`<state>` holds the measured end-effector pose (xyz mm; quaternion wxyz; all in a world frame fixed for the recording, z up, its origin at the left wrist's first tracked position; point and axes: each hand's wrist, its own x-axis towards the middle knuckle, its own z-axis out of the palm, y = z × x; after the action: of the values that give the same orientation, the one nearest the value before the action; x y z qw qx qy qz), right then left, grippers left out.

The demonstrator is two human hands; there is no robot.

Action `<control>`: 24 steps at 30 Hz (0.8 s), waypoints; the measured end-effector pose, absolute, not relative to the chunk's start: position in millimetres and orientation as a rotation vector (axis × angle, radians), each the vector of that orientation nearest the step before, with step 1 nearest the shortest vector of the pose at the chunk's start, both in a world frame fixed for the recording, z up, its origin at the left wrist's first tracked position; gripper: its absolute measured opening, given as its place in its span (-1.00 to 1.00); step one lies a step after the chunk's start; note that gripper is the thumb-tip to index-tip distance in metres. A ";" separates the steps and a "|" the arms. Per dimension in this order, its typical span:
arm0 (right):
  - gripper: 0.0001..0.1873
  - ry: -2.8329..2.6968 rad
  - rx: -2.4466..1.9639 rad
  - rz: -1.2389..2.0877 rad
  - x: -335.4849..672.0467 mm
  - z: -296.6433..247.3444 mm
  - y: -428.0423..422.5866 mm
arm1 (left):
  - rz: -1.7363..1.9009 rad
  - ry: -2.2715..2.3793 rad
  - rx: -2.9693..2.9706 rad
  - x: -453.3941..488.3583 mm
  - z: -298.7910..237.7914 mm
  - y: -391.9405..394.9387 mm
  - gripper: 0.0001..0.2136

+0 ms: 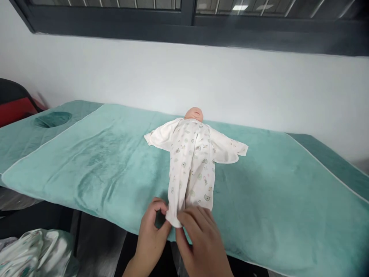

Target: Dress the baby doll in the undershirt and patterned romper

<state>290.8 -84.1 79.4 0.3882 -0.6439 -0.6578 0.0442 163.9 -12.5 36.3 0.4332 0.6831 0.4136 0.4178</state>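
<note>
A baby doll [194, 114] lies on its back, its head toward the wall. It is dressed in a white baby romper [190, 161] with small animal prints, its sleeves spread to both sides. At the near end, my left hand [152, 231] pinches the left edge of a leg's foot end between thumb and fingers. My right hand [198, 234] pinches the same foot end from the right, the other fingers curled over the second leg and partly hiding it. Whether the doll's feet are inside the fabric cannot be seen.
Under the doll is a massage bed with a teal plush cover [268, 184] and a face hole [53, 119] at the left. A white wall [184, 73] and dark window frame stand behind. Bundled printed cloth [37, 252] sits lower left, a red-and-black chair [15, 105] far left.
</note>
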 end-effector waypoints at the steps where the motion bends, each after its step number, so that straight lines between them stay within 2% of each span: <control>1: -0.81 -1.682 -1.636 0.104 287.4 76.0 -88.6 | 1.047 1.030 1.686 162.8 35.2 -15.0 -0.88; 4: -0.79 -1.740 -1.649 0.082 285.1 71.2 -96.9 | 1.027 1.032 1.681 153.0 30.7 -20.2 -0.89; 9: -0.75 -1.976 -1.442 0.274 334.3 90.1 -95.6 | 1.007 0.979 1.679 113.8 29.4 -5.7 -0.95; 13: -0.73 -1.727 -1.722 -0.063 411.2 91.1 -59.4 | 1.110 1.258 1.618 102.7 39.1 34.6 -0.89; 16: -0.68 -1.754 -1.908 -0.263 453.3 73.7 -16.8 | 0.939 1.320 2.032 129.1 43.5 74.3 -0.87; 19: -0.69 -1.792 -1.985 -0.272 468.7 54.5 12.1 | 0.793 1.185 2.514 175.1 43.2 111.2 -0.80; 24: -0.68 -1.742 -1.950 -0.256 470.1 43.7 14.2 | 0.714 1.102 2.682 242.9 43.2 147.1 -0.71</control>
<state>470.1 14.2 43.7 0.2545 -0.7178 -0.6413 -0.0941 242.9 147.1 43.2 0.0777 0.8954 0.3678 0.2385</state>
